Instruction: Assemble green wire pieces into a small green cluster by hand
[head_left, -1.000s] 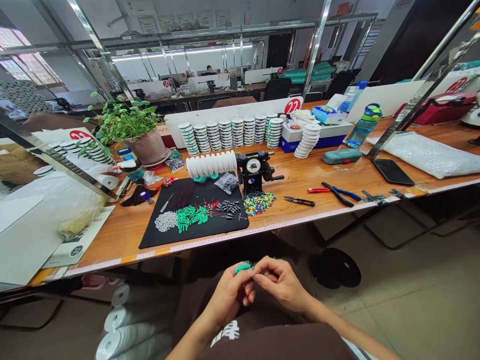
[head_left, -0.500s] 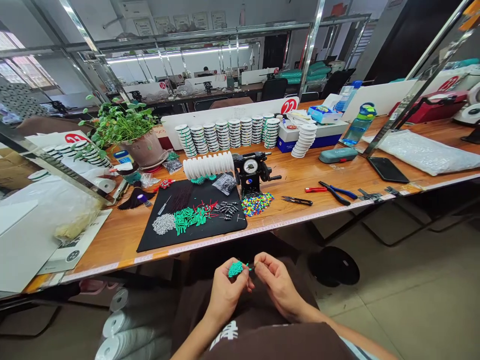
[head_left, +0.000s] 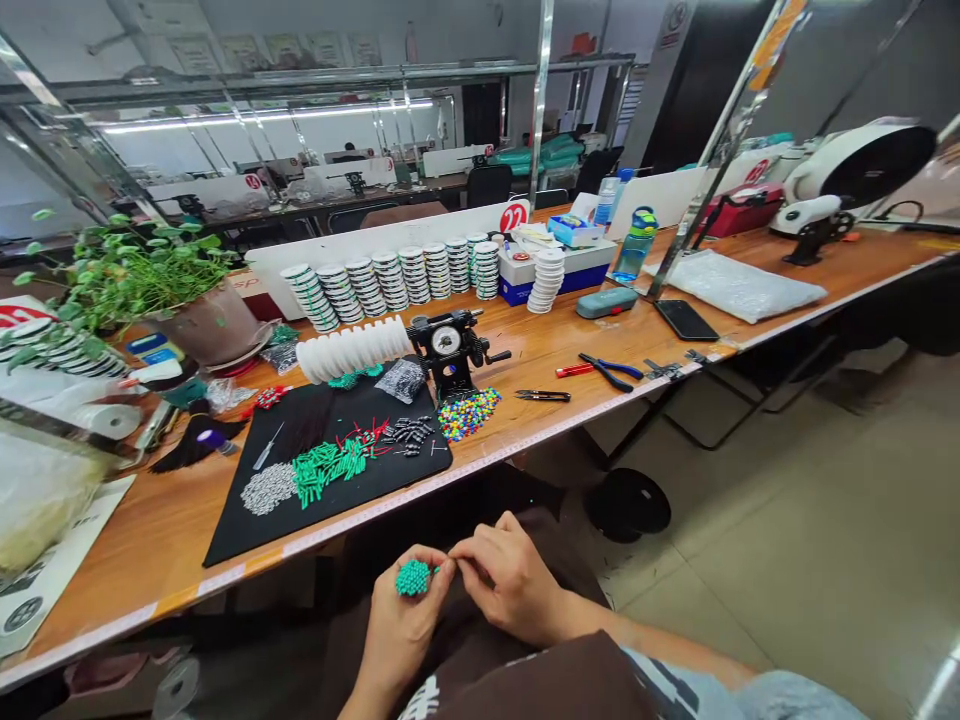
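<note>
Bundle (head_left: 412, 578) of small green-tipped pieces in a person's left hand (head_left: 397, 622), held above the lap in front of a wooden workbench (head_left: 540, 345).
Left thumb and fingers wrap the bundle's side, its rounded green head showing above them; the right hand (head_left: 516, 582) has thumb and fingertips together beside the left thumb tip, but whether they pinch anything is too small to tell. The bundle looks light, its many separate ends likely to slip or splay, so a snug, gentle grasp below the head seems best.
</note>
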